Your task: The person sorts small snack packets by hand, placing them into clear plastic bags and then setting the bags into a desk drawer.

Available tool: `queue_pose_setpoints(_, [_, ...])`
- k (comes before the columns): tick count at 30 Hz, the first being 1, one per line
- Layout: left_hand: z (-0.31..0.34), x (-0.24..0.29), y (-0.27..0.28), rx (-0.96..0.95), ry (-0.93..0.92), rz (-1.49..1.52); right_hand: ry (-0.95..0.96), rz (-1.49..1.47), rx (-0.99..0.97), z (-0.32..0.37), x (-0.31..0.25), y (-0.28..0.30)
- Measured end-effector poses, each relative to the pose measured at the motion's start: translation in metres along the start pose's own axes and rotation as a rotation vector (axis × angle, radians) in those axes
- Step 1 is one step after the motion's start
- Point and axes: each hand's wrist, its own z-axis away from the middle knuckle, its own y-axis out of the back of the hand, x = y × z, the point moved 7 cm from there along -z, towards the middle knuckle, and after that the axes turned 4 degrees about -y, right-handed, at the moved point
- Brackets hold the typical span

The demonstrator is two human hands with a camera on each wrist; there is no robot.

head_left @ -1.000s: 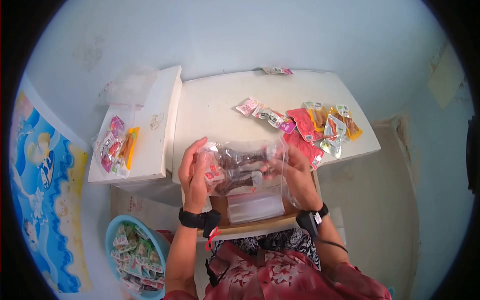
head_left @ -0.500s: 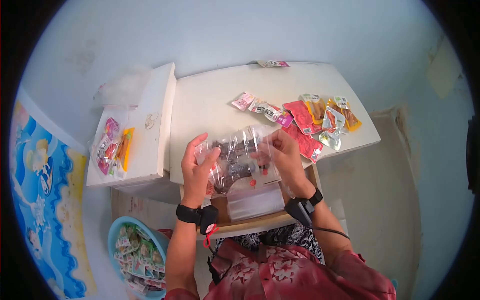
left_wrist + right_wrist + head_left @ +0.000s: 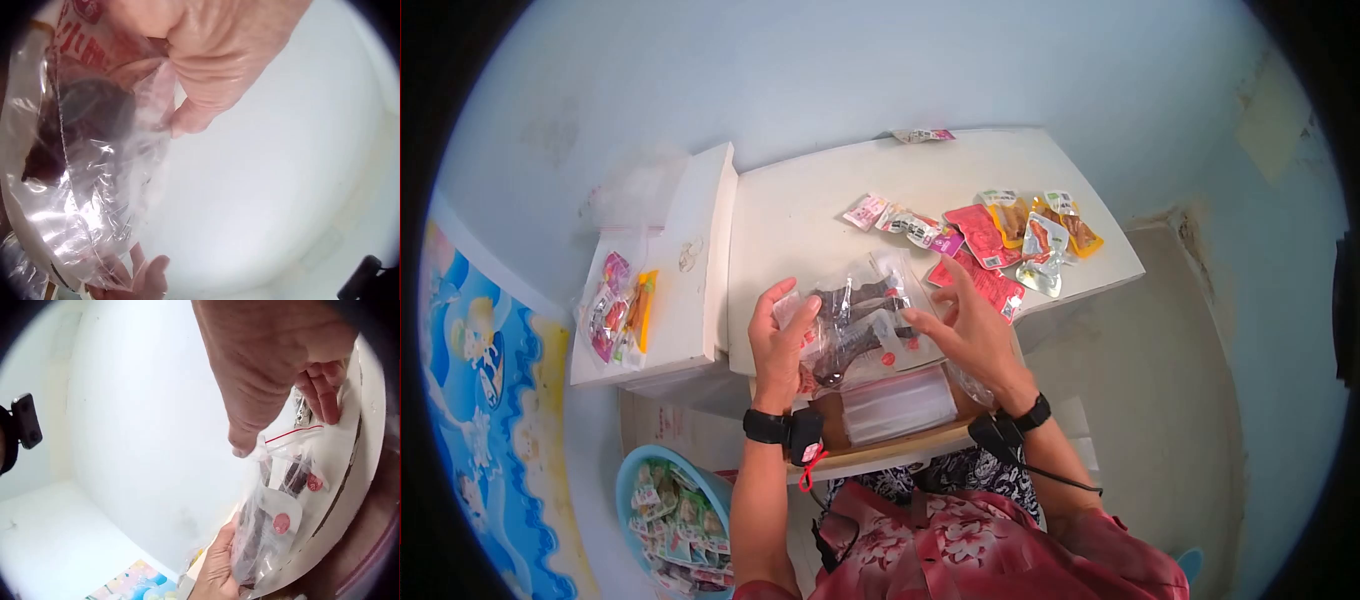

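A clear zip bag with dark brown vacuum-packed snacks inside lies over the desk's front edge. My left hand grips its left side, thumb on top. At the bag's other end, my right hand has its thumb and fingers spread apart. In the right wrist view the thumb is right by the bag's mouth, where a red zip line runs. Red print shows through the plastic near the left hand.
Below the bag, an open drawer holds a stack of clear bags. Red packets and yellow packets lie at the desk's right. A filled bag rests on the left cabinet. A blue bucket of snack packets stands on the floor.
The bag has gone from being held up between both hands to lying lower and flatter. My right hand's fingers have spread away from its right end; the left keeps its grip.
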Motion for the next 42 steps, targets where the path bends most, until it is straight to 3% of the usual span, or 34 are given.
queue_pose_setpoints(4, [0.001,-0.001,0.005,0.008,0.012,0.006,-0.038,0.023,-0.096,-0.023,0.018,-0.028])
queue_pose_setpoints(7, [0.003,0.002,0.007,0.008,-0.005,0.046,-0.001,-0.373,-0.203,-0.038,0.028,-0.041])
queue_pose_setpoints(8, [0.003,0.001,0.008,0.008,-0.013,0.051,0.067,-0.316,-0.158,-0.04,0.028,-0.037])
queue_pose_setpoints(13, [0.014,0.013,0.01,0.06,-0.16,0.121,0.297,0.066,0.062,-0.032,-0.051,-0.006])
queue_pose_setpoints(16, [0.023,0.035,0.005,0.101,-0.314,0.098,0.573,0.159,0.171,-0.025,-0.123,0.014])
queue_pose_setpoints(20, [0.021,0.017,0.007,-0.043,-0.155,0.216,0.873,0.332,0.145,-0.021,-0.187,0.024])
queue_pose_setpoints(23, [0.023,0.002,0.012,-0.092,-0.173,0.062,0.925,0.42,0.014,-0.035,-0.187,0.012])
queue_pose_setpoints(26, [0.035,0.028,0.009,-0.097,-0.243,0.062,0.994,0.394,0.015,-0.032,-0.2,0.014])
queue_pose_setpoints(29, [0.042,0.061,0.004,-0.152,-0.432,0.001,1.07,0.273,-0.022,-0.029,-0.215,0.024])
queue_pose_setpoints(30, [0.041,0.09,-0.01,-0.256,-0.479,-0.042,1.088,0.25,-0.028,-0.03,-0.218,0.025])
queue_pose_setpoints(33, [0.034,0.117,-0.022,-0.336,-0.478,-0.17,1.088,0.197,-0.058,-0.03,-0.221,0.027])
queue_pose_setpoints(37, [0.019,0.08,-0.029,-0.379,-0.265,-0.04,0.98,0.199,-0.111,-0.028,-0.195,0.017])
queue_pose_setpoints(42, [0.021,0.07,-0.024,-0.254,-0.257,-0.052,0.986,0.109,-0.085,-0.026,-0.186,0.025])
